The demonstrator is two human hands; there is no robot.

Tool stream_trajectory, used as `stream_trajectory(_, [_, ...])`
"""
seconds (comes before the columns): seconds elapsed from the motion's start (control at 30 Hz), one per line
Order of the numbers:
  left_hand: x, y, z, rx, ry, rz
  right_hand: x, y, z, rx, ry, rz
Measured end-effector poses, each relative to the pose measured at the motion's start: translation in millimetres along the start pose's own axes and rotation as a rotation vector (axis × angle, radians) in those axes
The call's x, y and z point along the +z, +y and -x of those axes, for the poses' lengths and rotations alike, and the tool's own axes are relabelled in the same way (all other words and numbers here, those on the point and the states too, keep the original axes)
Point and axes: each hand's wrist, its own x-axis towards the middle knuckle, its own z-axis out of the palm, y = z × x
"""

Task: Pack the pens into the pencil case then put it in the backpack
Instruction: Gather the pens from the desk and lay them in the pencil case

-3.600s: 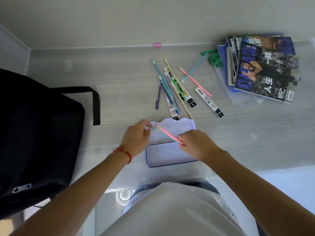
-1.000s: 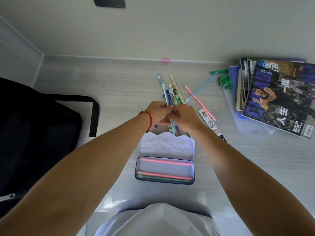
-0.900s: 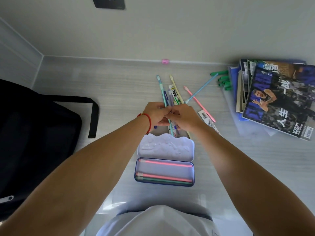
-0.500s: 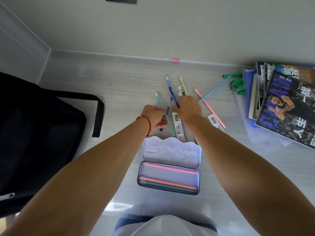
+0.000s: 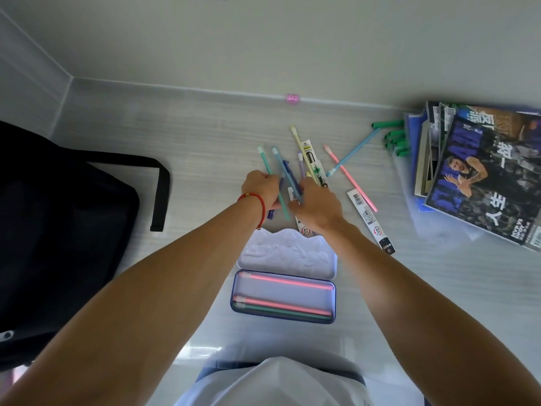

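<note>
The purple pencil case (image 5: 283, 320) lies open on the desk in front of me, lid (image 5: 285, 254) flat behind it. Two pink pens and a green one (image 5: 281, 310) lie inside. My left hand (image 5: 260, 187) is shut on a teal pen (image 5: 273, 183). My right hand (image 5: 317, 205) pinches a blue pen (image 5: 288, 174) among the loose pens (image 5: 307, 153) beyond the case. A pink pen (image 5: 351, 178) and a light blue pen (image 5: 352, 152) lie further right. The black backpack (image 5: 58, 230) sits at the left.
A stack of magazines (image 5: 483, 174) lies at the right, with green markers (image 5: 393, 137) beside it. A packaged refill (image 5: 370, 221) lies right of my right arm. A small pink object (image 5: 292, 98) sits against the back wall. The backpack strap (image 5: 159, 194) reaches toward the pens.
My hands have drawn apart, the left with the teal pen, the right on the blue one. The view has shifted slightly.
</note>
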Motion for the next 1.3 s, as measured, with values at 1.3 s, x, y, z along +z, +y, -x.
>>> stream_trajectory(1.3, [-8.6,-42.2,47.2,-0.035,-0.174,0.223,-14.2,14.3,19.3,0.066,0.044,0.344])
